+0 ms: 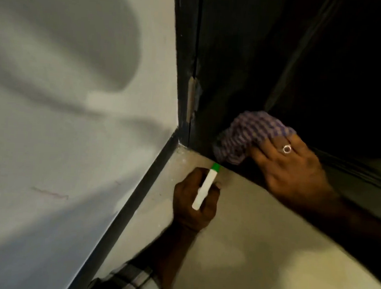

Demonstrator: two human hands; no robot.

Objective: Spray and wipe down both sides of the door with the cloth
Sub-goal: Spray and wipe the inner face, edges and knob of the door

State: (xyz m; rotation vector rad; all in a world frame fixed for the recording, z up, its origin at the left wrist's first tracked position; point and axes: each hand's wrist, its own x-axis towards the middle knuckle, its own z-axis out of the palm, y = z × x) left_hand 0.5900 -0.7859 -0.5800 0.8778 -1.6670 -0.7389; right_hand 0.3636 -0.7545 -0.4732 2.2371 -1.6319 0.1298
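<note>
Door: dark panel, lower corner in view, bottom edge meeting the floor. Most of its face is in deep shadow, so you cannot judge from here which parts are wiped; you risk leaving streaks or missed patches unseen.

Wall: pale, left of the frame, with a dark skirting strip along its foot. Stray spray aimed at the low corner could land here and mark it.

Door frame: chipped patch showing bare material near the hinge side. Your cloth could snag on it, or rubbing could lift more paint.

Right hand: fingers spread flat, ring on one finger, pressing the cloth against the door's lowest part. The ring could scratch the finish if the cloth slips out from under your fingers.

Cloth: checked purple and white, bunched, touching door just above the floor. Dragged lower, it would pick up floor grit and smear it back onto the panel.

Left hand: fingers curled round the spray bottle, white with green tip, nozzle near the door's bottom edge. Which way the nozzle faces cannot be told; fired now, it might wet floor or your right hand.
</note>
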